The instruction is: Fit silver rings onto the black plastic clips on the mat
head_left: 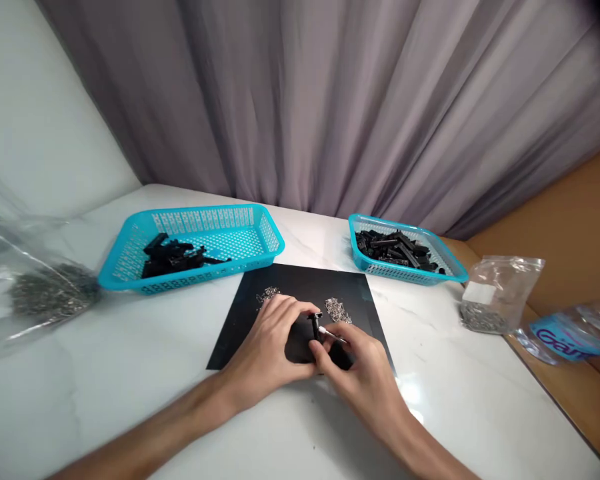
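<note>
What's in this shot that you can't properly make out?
All in the head view:
- Lower end of the black part: behind the fingers of the right hand.
- Far end of the slim tool: covered by that same hand.
- Single pieces in the metal pile: too small.
- Clear bag: cut off by the left edge.
- Bottle: cut off by the right edge.
</note>
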A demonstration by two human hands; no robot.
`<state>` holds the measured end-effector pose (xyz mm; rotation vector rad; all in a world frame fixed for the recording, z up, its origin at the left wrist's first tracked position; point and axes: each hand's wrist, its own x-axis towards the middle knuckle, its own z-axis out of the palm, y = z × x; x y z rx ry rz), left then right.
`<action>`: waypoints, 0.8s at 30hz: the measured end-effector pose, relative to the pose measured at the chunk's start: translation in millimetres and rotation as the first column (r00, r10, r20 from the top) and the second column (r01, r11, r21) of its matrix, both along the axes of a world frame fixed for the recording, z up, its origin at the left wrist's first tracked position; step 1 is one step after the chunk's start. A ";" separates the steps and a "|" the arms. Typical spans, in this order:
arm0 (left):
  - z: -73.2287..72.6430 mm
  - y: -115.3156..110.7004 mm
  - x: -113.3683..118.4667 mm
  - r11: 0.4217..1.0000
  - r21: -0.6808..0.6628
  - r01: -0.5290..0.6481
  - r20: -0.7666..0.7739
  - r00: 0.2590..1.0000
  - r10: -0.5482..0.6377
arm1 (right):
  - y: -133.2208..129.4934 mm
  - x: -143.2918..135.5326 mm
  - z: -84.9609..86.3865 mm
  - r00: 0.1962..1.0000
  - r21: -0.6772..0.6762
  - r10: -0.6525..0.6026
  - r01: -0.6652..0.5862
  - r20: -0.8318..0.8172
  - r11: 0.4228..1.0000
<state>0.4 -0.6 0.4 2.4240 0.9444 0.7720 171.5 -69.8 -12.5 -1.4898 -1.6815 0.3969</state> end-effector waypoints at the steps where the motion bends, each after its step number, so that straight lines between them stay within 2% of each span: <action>1: 3.4 0.8 -1.9 1.000 0.007 0.004 -0.009 1.000 -0.003 | 4.0 2.1 1.0 1.000 0.064 -0.007 0.006 0.026 0.998; 4: 22.8 15.2 -19.7 0.997 0.053 -0.062 0.007 0.998 0.062 | 26.2 29.8 13.8 0.968 0.256 -0.134 0.078 0.210 0.964; 6: 42.9 37.9 -43.7 0.964 0.162 -0.209 0.018 0.978 0.209 | 48.6 64.3 27.0 0.886 0.366 -0.281 0.140 0.369 0.920; 8: 64.4 69.7 -75.3 0.920 0.245 -0.306 -0.124 0.931 0.343 | 73.1 104.4 39.3 0.767 0.419 -0.447 0.257 0.460 0.871; 10: 81.7 104.9 -108.2 0.887 0.240 -0.394 -0.356 0.815 0.458 | 94.5 140.5 47.5 0.618 0.426 -0.537 0.334 0.575 0.841; 11: 87.4 121.3 -122.9 0.883 0.217 -0.416 -0.410 0.782 0.469 | 102.5 154.3 49.5 0.545 0.431 -0.559 0.356 0.625 0.829; 13: 92.3 147.9 -145.1 0.880 0.176 -0.440 -0.464 0.752 0.469 | 111.3 170.2 49.6 0.499 0.450 -0.595 0.390 0.630 0.803; 16: 87.1 169.1 -158.5 0.892 0.102 -0.440 -0.539 0.729 0.421 | 108.2 165.0 42.3 0.454 0.514 -0.673 0.435 0.584 0.739; 17: 83.8 172.3 -159.2 0.895 0.084 -0.438 -0.557 0.724 0.407 | 104.2 157.4 38.4 0.455 0.525 -0.679 0.430 0.576 0.734; 19: 77.9 175.8 -158.9 0.899 0.060 -0.433 -0.577 0.721 0.385 | 94.6 137.8 29.2 0.527 0.494 -0.612 0.365 0.589 0.789; 22: 76.4 180.5 -162.1 0.897 0.051 -0.438 -0.580 0.718 0.384 | 80.3 107.2 15.1 0.718 0.355 -0.371 0.184 0.588 0.917; 24: 80.7 185.4 -168.6 0.883 0.080 -0.462 -0.578 0.700 0.419 | 72.4 89.5 7.9 0.790 0.280 -0.230 0.077 0.569 0.957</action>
